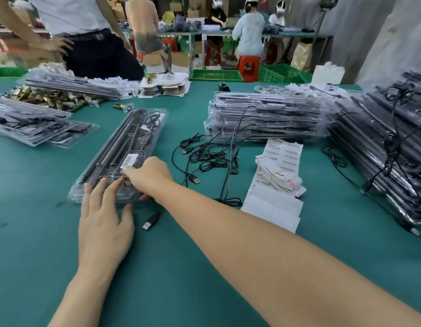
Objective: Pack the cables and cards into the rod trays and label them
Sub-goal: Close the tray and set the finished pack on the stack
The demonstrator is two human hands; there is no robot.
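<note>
**Clear rod tray** [124, 149]: closed, lying diagonally on the green table [169, 291], with black rods lengthwise and a coiled cable [153, 119] at its far end. A white barcode label [129, 160] sits on its lid. To its right lie tangled loose USB cables [209, 156]. Farther right, banded cards [282, 179] lie on a strip of label sheets [283, 149].

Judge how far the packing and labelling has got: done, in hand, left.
Looks done: stacked trays at right. In hand: left hand rests on the front tray, right hand touches its barcode label. Left: loose cables, label sheets and cards lie unpacked beside it.
</note>
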